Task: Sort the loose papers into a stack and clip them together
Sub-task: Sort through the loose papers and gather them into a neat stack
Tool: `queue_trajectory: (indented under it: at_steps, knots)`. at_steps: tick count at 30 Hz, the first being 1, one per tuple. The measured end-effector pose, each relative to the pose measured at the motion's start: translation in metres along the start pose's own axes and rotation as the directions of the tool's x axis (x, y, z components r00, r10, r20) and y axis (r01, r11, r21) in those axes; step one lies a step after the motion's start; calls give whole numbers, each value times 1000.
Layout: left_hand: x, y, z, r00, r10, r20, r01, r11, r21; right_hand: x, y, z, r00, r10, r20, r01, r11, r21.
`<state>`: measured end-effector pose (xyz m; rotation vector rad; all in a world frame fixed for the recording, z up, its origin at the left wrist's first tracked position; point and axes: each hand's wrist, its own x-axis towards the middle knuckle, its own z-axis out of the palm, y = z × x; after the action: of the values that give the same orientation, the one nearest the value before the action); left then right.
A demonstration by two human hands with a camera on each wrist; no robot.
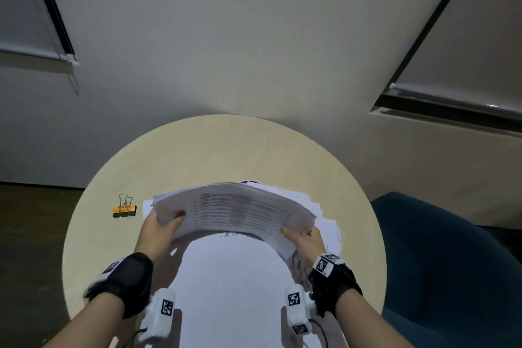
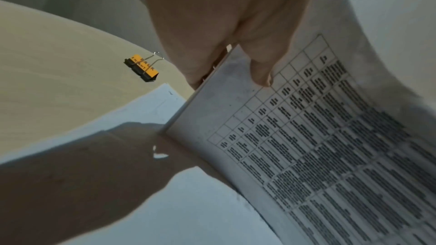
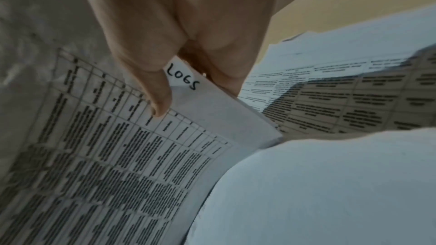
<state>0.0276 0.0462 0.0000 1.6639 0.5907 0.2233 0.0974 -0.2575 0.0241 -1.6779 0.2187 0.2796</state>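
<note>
1. Paper is the job here: a thick sheaf of white printed sheets covered in tables [image 1: 234, 212] is held just above the round pale wooden desk [image 1: 226, 150], near the middle, bowed upward between both hands.
2. The left hand [image 1: 158, 230] pinches the sheaf's left short edge, thumb on top and fingers [image 2: 195, 74] curled underneath; that grip is closed on the paper.
3. The right hand [image 1: 303, 240] pinches the opposite short edge in the same way, thumb over the top sheet. The right wrist view shows a small handwritten slip reading "LOGS" [image 3: 183, 78] tucked against the thumb.
4. More loose white sheets [image 1: 327, 227] lie fanned under and beside the sheaf toward the desk's right edge, and a large blank white sheet [image 1: 231, 277] lies flat toward the near edge. Gathering looks unfinished.
5. A small orange-and-black binder clip with wire handles [image 1: 124, 209] sits on the desk toward the left edge, apart from the papers and untouched.
6. Handling, as I judge it: the sheaf is light but floppy, and smooth sheets slide against each other, so a one-sided hold would let it fan. Holding both short edges suits squaring it by tapping a long edge on the desk.
7. For clipping, hold close to the corner or edge being clipped, keeping the sheets pressed flat there.
</note>
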Motion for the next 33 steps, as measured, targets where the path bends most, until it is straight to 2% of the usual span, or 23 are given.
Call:
queue_trajectory:
  at_steps: [5,9,11,13,16,18,20,22,23,24,27,29,31,32,33]
  knots:
    - [-1,-3,5,998,-43,47,41,998,53,6,-2,6,999,31,-32,-34,994,-101]
    - [-1,3,7,997,-73,17,71,995,75,7,-1,-3,998,55,-27,-60,970,-235]
    - [0,9,5,997,-75,24,73,995,72,8,4,-10,999,46,-23,-50,955,-294]
    - [2,14,1,994,-77,80,71,995,66,8,7,-16,996,-2,-84,-23,956,-291]
    - [1,21,-5,983,-101,151,100,995,11,5,3,-22,971,-63,-230,40,994,-102]
    - [-1,28,-5,980,-86,178,101,992,-78,2,-5,-26,975,-17,-223,35,996,79]
    - [-5,38,-1,976,-66,207,108,974,-200,4,-8,-26,995,60,-82,-29,942,335]
    - [-12,50,8,972,-52,229,123,944,-307,7,-10,-19,990,74,120,-129,817,562]
    - [-16,55,14,969,-44,241,126,934,-336,8,-11,-11,982,45,182,-151,766,625]
    - [-19,60,21,968,-44,247,131,929,-347,10,-13,-1,978,39,204,-163,753,637]
    - [-28,63,34,974,-54,222,122,943,-309,16,-26,24,983,79,166,-159,819,551]
    - [-25,58,30,989,-76,130,105,967,-234,26,-38,28,998,60,27,-66,920,387]
    - [-16,53,17,996,-92,-11,88,979,-184,31,-52,22,994,-61,-86,67,995,69]
    - [-13,54,10,994,-72,-80,62,991,-116,30,-60,18,989,-126,-77,124,992,-32]
    - [-10,58,3,992,-14,-125,11,1000,-20,27,-68,19,982,-185,-37,183,981,-62]
